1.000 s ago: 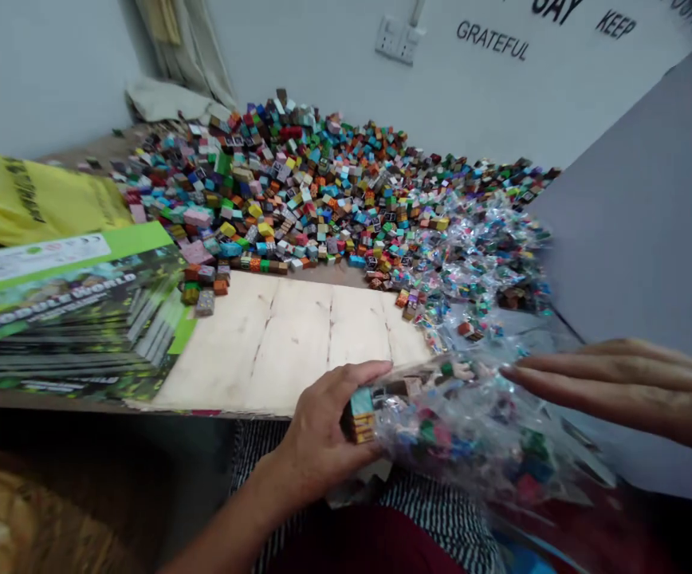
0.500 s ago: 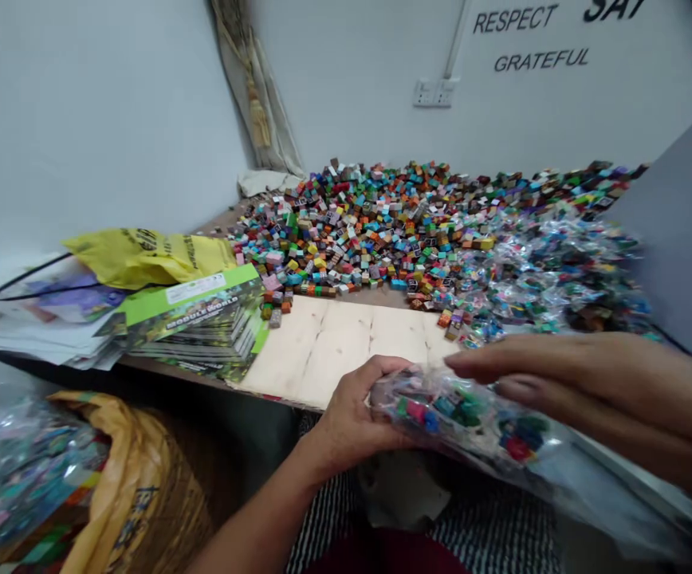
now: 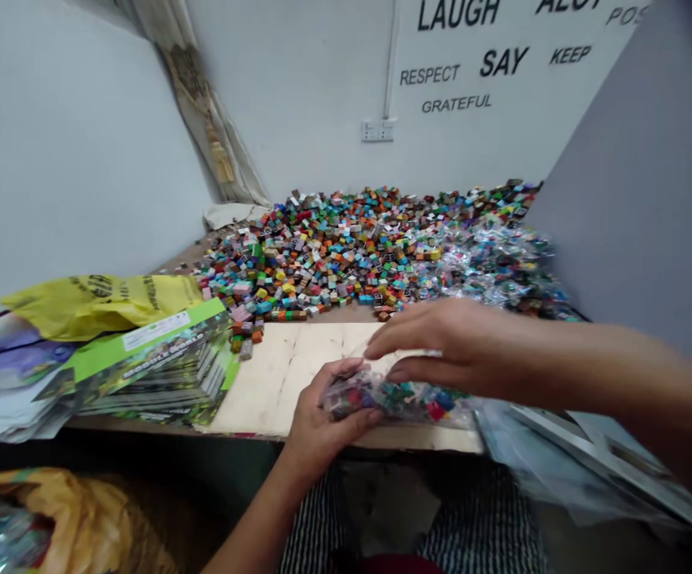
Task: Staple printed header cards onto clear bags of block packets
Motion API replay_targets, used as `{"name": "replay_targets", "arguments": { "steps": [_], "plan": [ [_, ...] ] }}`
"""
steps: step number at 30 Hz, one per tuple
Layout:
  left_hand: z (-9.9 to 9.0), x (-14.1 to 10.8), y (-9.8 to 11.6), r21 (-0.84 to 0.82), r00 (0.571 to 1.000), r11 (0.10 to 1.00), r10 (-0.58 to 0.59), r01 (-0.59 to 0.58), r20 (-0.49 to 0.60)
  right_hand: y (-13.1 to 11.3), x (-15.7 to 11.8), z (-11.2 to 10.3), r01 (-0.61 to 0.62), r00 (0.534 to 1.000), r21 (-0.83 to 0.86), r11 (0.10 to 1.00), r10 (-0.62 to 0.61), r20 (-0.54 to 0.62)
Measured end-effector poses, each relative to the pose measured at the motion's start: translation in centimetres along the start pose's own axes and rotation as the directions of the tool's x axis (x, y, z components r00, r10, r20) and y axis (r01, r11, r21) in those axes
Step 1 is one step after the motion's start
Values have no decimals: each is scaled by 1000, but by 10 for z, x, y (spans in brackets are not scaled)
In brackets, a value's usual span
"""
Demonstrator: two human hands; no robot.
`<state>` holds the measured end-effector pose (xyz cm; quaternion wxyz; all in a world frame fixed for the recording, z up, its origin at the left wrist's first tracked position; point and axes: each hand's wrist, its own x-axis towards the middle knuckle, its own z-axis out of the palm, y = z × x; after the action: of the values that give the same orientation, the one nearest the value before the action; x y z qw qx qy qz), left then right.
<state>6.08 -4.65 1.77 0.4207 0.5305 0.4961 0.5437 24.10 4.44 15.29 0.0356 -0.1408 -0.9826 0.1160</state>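
1. The left hand point(image 3: 328, 418) curls its fingers tight around a clear plastic bag point(image 3: 397, 399) full of tiny colored blocks.
2. The right hand point(image 3: 459, 347) pinches the top of the bag with its fingers.
3. The bag is held just over the table's point(image 3: 423, 438) front edge, beside a wooden board point(image 3: 286, 375).
4. A big pile of blocks point(image 3: 346, 255) lies at the back. Green boxes point(image 3: 155, 367) and a yellow bag point(image 3: 100, 303) lie at the left.

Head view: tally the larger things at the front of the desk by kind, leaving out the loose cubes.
Clear plastic bag of cubes: 1
Yellow plastic bag: 1
Stack of green printed card sleeves: 1
Plywood board: 1
Total: 4
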Motion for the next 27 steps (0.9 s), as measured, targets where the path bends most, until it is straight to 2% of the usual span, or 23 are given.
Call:
{"name": "replay_targets", "arguments": {
  "steps": [2, 5, 7, 9, 11, 13, 17, 20, 24, 27],
  "plan": [
    [0, 0, 2, 35, 1000, 999, -20, 20, 16, 2, -21, -17, -71, 997, 47, 996, 72, -33],
    [-1, 1, 2, 43, 999, 998, -45, 44, 26, 7, -44, -15, -140, 985, 21, 990, 137, 109],
    [-2, 3, 1, 45, 998, 998, -55, 54, 13, 12, -49, -6, -162, 976, 17, 987, 158, 151],
    [-3, 4, 0, 41, 998, 997, -61, 61, -2, 17, -50, -4, -169, 979, 109, 980, 154, 134],
    [-4, 5, 1, 22, 997, 997, -75, 75, -4, 21, -50, -11, -199, 977, 242, 950, 174, 122],
    [-5, 6, 2, 5, 996, 996, -94, 94, -3, 27, -50, -25, -248, 967, 284, 926, 220, 128],
    [-7, 8, 2, 11, 995, 995, -95, 95, -21, 38, -49, -47, -282, 953, 138, 949, 260, 159],
    [-9, 10, 0, 43, 997, 997, -71, 71, -1, 38, -46, -48, -255, 947, 87, 963, 231, 224],
    [-9, 11, 0, 32, 996, 996, -85, 85, 12, 28, -31, -29, -169, 962, 60, 984, 152, 228],
    [-8, 12, 1, 4, 996, 996, -86, 86, 18, 23, -16, -6, -130, 942, -143, 981, 167, 290]
  ]
}}
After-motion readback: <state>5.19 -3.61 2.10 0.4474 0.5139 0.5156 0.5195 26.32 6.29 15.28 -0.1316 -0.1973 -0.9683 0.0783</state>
